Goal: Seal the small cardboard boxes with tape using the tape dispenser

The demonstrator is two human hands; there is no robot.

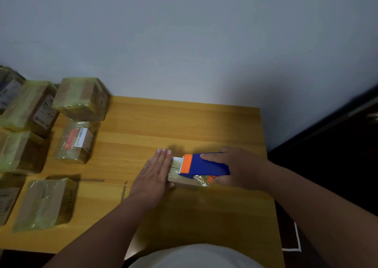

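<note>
Tape is going down right now: the right hand (235, 167) is wrapped round the blue tape dispenser (206, 164), fingers over its top and thumb side tucked below, with the orange blade end (188, 162) pointing toward 9 o'clock and riding on the small cardboard box (184, 181). That box sits near the middle of the wooden surface (184, 124), a little toward 5 o'clock from its centre. The left hand (155, 171) lies flat, fingers straight and together, pressing on the box's 9 o'clock end, so its grip is wide and holding nothing. This looks like the mid-strip stage, the seam partly covered; a glossy, crinkled length of clear tape (201, 179) shows under the dispenser at the near side. Next, in my judgement, calls for a steady drag along the seam, then a tilt to bite the tape on the blade, with the flat hand keeping the light box from sliding on the smooth wood grain. Over at 9 o'clock sit the wrapped boxes (81, 99), brown card under shiny yellowish film, blocky and square-edged.
</note>
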